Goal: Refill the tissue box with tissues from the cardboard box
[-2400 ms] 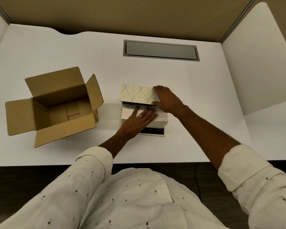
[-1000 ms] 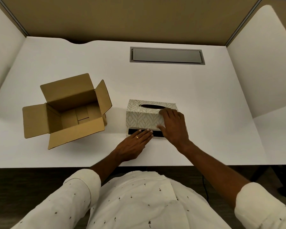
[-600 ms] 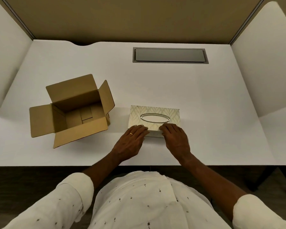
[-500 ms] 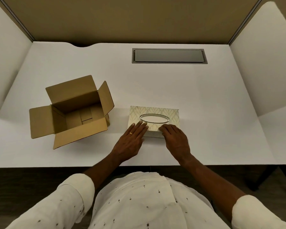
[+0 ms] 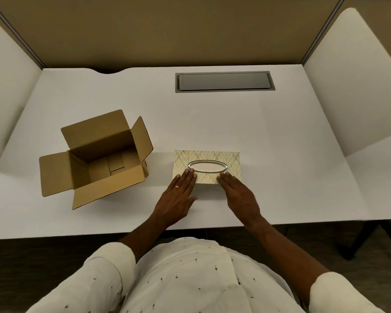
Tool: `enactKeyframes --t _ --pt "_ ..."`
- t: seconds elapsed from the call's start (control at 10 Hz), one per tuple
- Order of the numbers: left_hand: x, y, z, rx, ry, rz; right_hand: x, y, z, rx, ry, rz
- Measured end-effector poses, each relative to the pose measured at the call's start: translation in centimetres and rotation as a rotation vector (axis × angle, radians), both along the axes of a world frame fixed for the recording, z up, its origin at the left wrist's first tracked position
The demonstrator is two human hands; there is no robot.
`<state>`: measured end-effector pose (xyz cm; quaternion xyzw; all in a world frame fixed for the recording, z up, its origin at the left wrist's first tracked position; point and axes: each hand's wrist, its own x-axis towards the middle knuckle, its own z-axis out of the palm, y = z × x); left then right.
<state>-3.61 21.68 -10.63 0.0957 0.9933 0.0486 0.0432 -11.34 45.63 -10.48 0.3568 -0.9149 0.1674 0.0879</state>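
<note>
The leaf-patterned tissue box sits closed on the white desk, its silver-rimmed oval slot facing up with white tissue showing inside. My left hand lies flat, fingertips resting on the box's near left top edge beside the oval. My right hand lies flat too, fingertips on the near right top edge. Neither hand grips anything. The brown cardboard box stands open to the left, flaps spread, with only bare cardboard visible inside.
A grey cable-port lid is set into the white desk at the back. Tan partition walls rise behind, white side panels stand left and right. The desk's front edge runs just behind my wrists.
The patterned cover came down over the tissue stack and its black base. Both hands then shifted from the cover's front side to flat on its top near edge.
</note>
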Motion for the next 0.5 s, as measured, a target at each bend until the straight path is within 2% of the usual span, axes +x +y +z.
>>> enactKeyframes --t 0.1,0.2,0.3,0.5 --pt "0.0 0.0 0.0 0.021 0.012 0.003 0.3 -0.2 -0.3 0.033 -0.027 0.008" --pt "-0.1 -0.3 0.2 0.040 0.016 -0.003 1.2 -0.4 -0.6 0.070 -0.146 -0.066" --pt "0.2 0.0 -0.1 0.063 0.031 0.003 2.7 -0.8 -1.0 0.140 -0.185 -0.142" --pt "0.0 -0.1 1.0 0.200 -0.025 0.069 3.4 -2.0 0.0 0.082 -0.230 -0.253"
